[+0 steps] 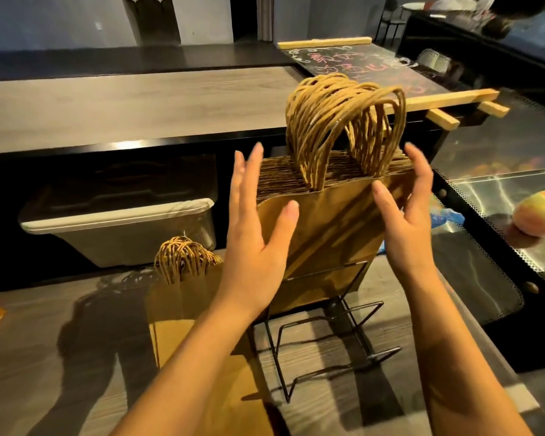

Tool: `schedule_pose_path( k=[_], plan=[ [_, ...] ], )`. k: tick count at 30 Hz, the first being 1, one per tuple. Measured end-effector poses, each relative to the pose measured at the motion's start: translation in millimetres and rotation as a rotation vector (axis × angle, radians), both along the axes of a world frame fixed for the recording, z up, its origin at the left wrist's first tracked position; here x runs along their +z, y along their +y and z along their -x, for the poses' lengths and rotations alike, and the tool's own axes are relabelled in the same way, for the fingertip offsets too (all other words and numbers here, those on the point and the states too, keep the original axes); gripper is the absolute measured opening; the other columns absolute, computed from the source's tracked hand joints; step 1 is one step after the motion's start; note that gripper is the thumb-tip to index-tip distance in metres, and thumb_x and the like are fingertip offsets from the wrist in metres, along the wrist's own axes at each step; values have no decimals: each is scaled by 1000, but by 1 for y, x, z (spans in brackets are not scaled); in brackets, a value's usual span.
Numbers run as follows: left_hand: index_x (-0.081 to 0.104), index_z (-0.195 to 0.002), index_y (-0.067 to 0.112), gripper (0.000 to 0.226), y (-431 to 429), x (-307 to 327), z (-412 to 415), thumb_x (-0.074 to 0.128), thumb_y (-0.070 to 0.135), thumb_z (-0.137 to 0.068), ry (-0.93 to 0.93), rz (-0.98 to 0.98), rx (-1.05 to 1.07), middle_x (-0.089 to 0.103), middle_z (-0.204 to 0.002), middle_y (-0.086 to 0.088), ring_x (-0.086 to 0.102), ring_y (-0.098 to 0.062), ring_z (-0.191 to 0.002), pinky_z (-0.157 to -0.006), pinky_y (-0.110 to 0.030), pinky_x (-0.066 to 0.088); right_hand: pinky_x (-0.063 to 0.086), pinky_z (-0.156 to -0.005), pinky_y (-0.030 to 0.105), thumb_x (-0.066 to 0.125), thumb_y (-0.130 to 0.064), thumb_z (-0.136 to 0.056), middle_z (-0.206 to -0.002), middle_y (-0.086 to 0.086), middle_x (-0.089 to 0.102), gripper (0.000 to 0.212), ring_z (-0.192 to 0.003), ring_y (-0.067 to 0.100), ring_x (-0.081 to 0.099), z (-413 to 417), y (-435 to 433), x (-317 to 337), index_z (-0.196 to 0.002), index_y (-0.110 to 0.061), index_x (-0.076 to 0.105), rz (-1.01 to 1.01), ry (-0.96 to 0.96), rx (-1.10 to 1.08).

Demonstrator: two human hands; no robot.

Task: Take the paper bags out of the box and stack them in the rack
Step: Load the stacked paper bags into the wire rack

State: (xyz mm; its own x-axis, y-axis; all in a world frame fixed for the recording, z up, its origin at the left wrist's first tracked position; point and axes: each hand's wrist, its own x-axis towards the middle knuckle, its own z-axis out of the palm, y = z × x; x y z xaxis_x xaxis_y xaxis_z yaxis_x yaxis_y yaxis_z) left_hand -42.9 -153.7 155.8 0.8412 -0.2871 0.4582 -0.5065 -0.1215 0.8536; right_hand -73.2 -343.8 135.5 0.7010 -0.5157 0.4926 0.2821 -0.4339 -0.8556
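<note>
Left hand [258,234] is up, fingers straight and spread, thumb across the front face of the paper bags [328,221]. Right hand [403,212] mirrors it on the other side, fingers loosely fanned past the stack's right edge, thumb over the front bag. Both hands bracket the stack with nothing pinched, and blur hides whether the palms actually touch paper. The bags stand upright in the black wire rack [328,333], twisted handles bunched high above them. The rack sits on the wood-grain countertop [76,357], close to its far edge and toward the right side. Left of it, just beside the left wrist, a second bundle of bags [183,265] stands lower. Beyond the far edge, a grey tub [117,234] sits on a lower shelf. At the far right, a wood-framed chalkboard [359,67] carries pink and white scrawl, too loose to read. On the steel surface at right lies a peach-coloured fruit [538,212].
</note>
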Motion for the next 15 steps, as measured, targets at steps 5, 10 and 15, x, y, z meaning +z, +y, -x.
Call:
schedule_pose_path(
  k=[5, 10, 15],
  plan=[
    [43, -111, 50, 30, 1, -3, -8, 37, 23, -100, -4, -33, 5, 5, -146, 32, 6, 19, -133, -95, 6, 17, 33, -111, 41, 48, -41, -92, -141, -3, 39, 54, -129, 14, 41, -1, -2, -8, -140, -25, 31, 81, 43, -67],
    [0, -128, 64, 59, 6, -7, -4, 34, 24, -100, 106, 5, -55, 0, -150, 30, 3, 15, -137, -107, -5, 8, 6, -120, 26, 49, -38, -95, -160, 1, 2, 78, -147, 14, 1, 0, 12, -18, -151, -25, -5, 78, 73, -132],
    [-1, -133, 60, 55, 30, -34, 7, 35, 37, -98, 404, 86, -118, 10, -156, 20, 16, 4, -140, -118, -31, 17, -7, -112, 17, 48, -39, -93, -158, 8, -18, 80, -144, 11, -19, 10, 47, -38, -146, -35, -12, 106, 160, -171]
  ],
)
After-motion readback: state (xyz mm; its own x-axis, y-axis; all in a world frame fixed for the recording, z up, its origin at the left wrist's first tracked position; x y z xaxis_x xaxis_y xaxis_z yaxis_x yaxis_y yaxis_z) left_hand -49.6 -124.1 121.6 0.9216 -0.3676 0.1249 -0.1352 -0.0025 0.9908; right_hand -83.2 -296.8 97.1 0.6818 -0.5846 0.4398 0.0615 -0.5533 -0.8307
